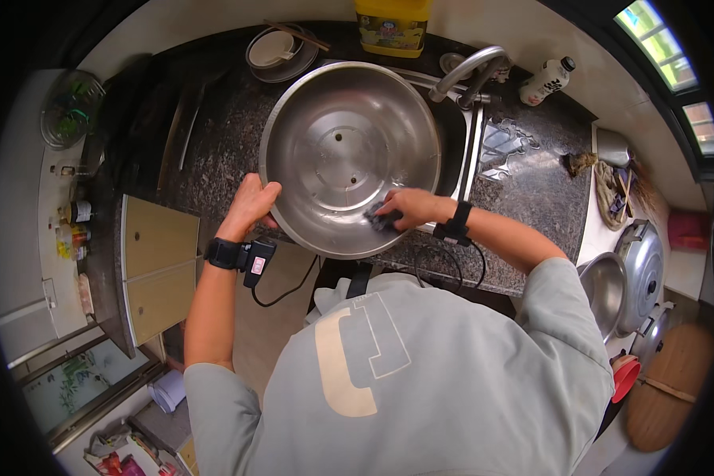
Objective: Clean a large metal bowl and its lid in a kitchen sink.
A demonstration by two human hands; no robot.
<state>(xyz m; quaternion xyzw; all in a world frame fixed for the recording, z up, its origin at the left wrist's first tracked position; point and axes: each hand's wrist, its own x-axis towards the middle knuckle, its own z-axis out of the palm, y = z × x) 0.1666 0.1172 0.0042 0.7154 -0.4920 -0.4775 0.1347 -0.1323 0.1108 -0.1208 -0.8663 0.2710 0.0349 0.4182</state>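
Note:
A large round stainless steel basin (315, 149) tilts towards me over the sink (454, 143) and the granite counter. My left hand (251, 202) grips its rim at the lower left, thumb on the rim and fingers curled below. Inside the basin, at the lower right, my right hand (409, 208) presses a dark scouring pad (381, 215) against the wall. The pad is partly covered by my fingers. Two small dark specks show on the basin's bottom, and its inner surface looks wet and shiny.
A curved faucet (470, 68) stands right of the basin. A yellow tub (392, 27) and stacked bowls with chopsticks (279, 53) stand behind it. At the right are a white bottle (547, 81), a water puddle (506, 146) and metal pot lids (641, 276). Cables hang near my wrists.

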